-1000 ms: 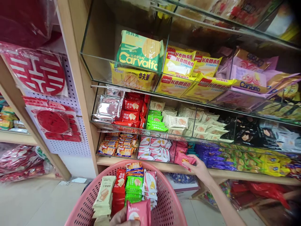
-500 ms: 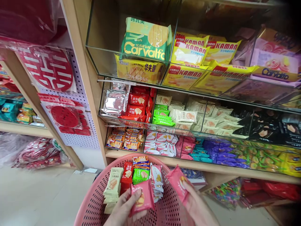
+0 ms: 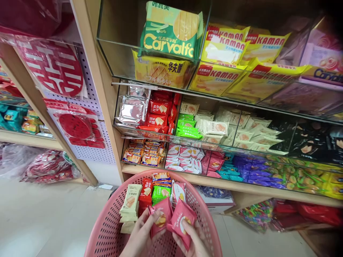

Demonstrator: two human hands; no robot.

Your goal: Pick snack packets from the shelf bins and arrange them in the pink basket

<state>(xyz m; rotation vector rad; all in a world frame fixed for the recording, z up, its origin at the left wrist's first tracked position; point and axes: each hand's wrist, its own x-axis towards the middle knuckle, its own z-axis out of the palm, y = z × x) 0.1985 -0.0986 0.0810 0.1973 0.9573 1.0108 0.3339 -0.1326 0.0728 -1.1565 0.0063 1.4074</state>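
Over a pink perforated basket (image 3: pixel 103 225), my left hand (image 3: pixel 143 228) is closed on a pink snack packet (image 3: pixel 163 214). My right hand (image 3: pixel 191 237) grips a second pink snack packet (image 3: pixel 183 219), tilted and close against the first one. Behind them in the basket stand stacks of wrapped snacks: cream packets (image 3: pixel 130 203) at the left, red packets (image 3: pixel 145 192), green packets (image 3: pixel 160 193), orange packets (image 3: pixel 161 177) and white-and-pink packets (image 3: pixel 179 192). My hands hide the basket's front part.
Glass-fronted shelves ahead hold sorted snacks, with large Carvalfo (image 3: pixel 171 32) and Kaman packs (image 3: pixel 214 78) on top and pink packets (image 3: pixel 215 162) in the lowest row. Red decorations (image 3: pixel 57 71) hang on pegboard at left. Bagged goods (image 3: pixel 50 166) lie low at left.
My right hand has moved left with its pink packet, from the basket's right side to beside my left hand. The view has shifted slightly.
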